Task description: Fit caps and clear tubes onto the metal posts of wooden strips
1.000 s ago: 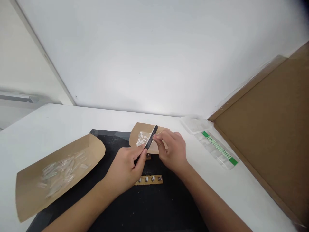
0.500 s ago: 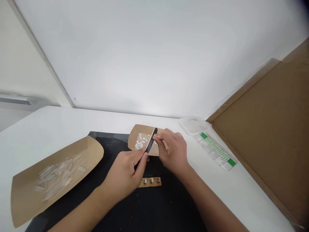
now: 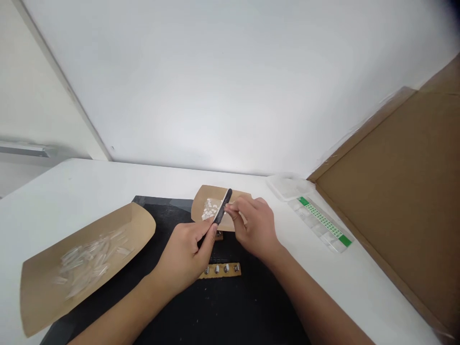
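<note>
The left hand (image 3: 185,256) pinches a file (image 3: 222,207), whose tip has slid slightly back toward 7 o'clock since a moment ago. The right hand (image 3: 257,229) pinches a small nail tip (image 3: 231,207) against it, over the small tray (image 3: 204,207) at 12 o'clock: filing strokes continue.

I am sitting at a white table (image 3: 89,182) that is running ahead of my hands up to a plain white wall (image 3: 223,86). Soft light is falling evenly across it. A brown board (image 3: 402,191) is leaning to the right of my hands, and a pale corner post (image 3: 61,81) is slanting off to their left.
</note>
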`<state>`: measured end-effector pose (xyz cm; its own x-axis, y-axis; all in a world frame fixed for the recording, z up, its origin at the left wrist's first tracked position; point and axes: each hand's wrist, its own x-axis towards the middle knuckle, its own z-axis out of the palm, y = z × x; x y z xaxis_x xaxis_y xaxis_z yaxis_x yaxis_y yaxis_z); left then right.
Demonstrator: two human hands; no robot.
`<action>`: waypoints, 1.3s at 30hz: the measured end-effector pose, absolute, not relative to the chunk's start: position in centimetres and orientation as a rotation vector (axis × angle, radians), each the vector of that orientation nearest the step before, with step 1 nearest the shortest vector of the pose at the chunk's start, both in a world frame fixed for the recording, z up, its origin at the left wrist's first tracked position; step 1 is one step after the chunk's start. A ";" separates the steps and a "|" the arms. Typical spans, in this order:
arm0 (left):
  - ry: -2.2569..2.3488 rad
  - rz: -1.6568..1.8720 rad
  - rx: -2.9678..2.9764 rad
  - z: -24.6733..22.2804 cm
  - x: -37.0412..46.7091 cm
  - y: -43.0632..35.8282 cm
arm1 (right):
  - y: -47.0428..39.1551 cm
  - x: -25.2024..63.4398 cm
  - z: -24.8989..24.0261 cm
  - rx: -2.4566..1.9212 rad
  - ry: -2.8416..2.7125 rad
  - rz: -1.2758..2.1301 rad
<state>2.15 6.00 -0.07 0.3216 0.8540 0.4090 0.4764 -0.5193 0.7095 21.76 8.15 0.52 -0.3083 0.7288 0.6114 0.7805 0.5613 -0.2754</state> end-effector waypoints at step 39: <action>1.380 1.094 2.149 -2.2 1.9 6.7 | 6.3 22.4 0.4 -1.038 -1.384 1.135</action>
<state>1.92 6.72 -2.18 0.2229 0.8832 0.4127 0.6037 -0.4575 0.6529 22.35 6.28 0.37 -0.1058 0.9778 0.1806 0.0140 0.1831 -0.9830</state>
